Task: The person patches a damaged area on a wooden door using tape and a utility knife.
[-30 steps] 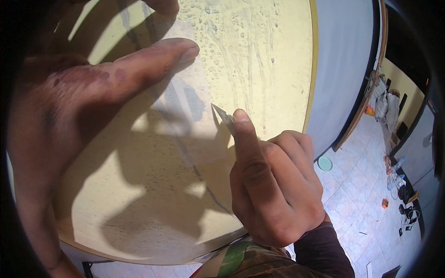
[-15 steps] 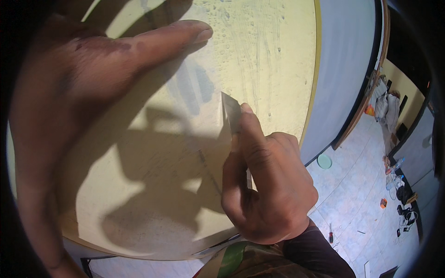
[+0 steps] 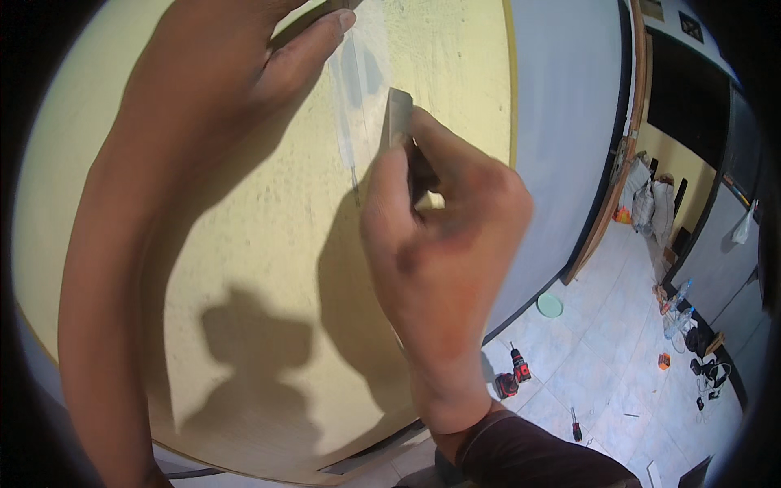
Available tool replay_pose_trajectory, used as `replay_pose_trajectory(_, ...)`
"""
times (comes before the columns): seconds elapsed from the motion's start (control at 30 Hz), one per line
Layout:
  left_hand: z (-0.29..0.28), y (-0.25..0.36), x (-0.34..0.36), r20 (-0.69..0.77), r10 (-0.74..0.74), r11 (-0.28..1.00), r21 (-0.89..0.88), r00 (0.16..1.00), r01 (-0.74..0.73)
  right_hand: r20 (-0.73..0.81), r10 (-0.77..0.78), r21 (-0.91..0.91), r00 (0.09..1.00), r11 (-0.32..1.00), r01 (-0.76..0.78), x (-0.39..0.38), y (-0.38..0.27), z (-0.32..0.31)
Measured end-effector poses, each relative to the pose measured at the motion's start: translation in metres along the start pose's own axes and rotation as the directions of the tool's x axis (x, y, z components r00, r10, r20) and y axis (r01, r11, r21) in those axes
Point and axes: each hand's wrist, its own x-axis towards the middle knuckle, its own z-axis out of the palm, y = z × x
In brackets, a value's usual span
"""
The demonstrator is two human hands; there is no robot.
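My right hand (image 3: 451, 220) pinches a flat, greyish metal scraper blade (image 3: 399, 110) between thumb and fingers. The blade points up over a pale yellow panel (image 3: 244, 220); I cannot tell whether its edge touches the surface. Just left of it, a grey streaked patch (image 3: 370, 77) with a thin dark line marks the panel. My left hand (image 3: 220, 57) is at the upper left, its thumb stretched out toward the top of that patch. Its other fingers are mostly cut off by the picture's top edge, and no object shows in it.
Right of the panel stands a bluish-grey surface (image 3: 561, 130). On the tiled floor are a green dish (image 3: 550, 305), a red and black cordless drill (image 3: 519, 364), a screwdriver (image 3: 576, 425) and an orange item (image 3: 664, 361). Sacks (image 3: 651, 203) and cables (image 3: 712, 378) lie farther right.
Both hands have moved up in the picture, the right with the scraper blade still pinched. The view has shifted, and the drill on the floor now shows.
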Motion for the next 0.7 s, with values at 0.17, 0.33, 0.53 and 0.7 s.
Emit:
replay_pose_trajectory(0.17, -0.002, 0.028, -0.002, -0.111, -0.035, 0.999, -0.038, 0.993, 0.031, -0.021, -0.034, 0.049, 0.999, 0.998, 0.035, -0.001, -0.003, 0.007)
replay_pose_trajectory(0.33, 0.0, 0.005, 0.007, -0.014, -0.077, 0.99, -0.12, 0.997, 0.075, -0.04, -0.042, 0.115, 0.998, 0.992, 0.047, -0.009, -0.01, 0.013)
replay_pose_trajectory(0.53, 0.019, -0.009, -0.001, -0.095, -0.052, 0.998, -0.021, 0.994, 0.05, -0.058, 0.009, 0.216, 0.998, 0.976, 0.004, -0.01, -0.019, 0.006)
replay_pose_trajectory(0.7, 0.021, -0.013, -0.003, -0.087, -0.048, 0.999, -0.005, 0.995, 0.048, -0.031, 0.05, 0.216, 0.998, 0.976, -0.042, -0.014, -0.025, 0.005)
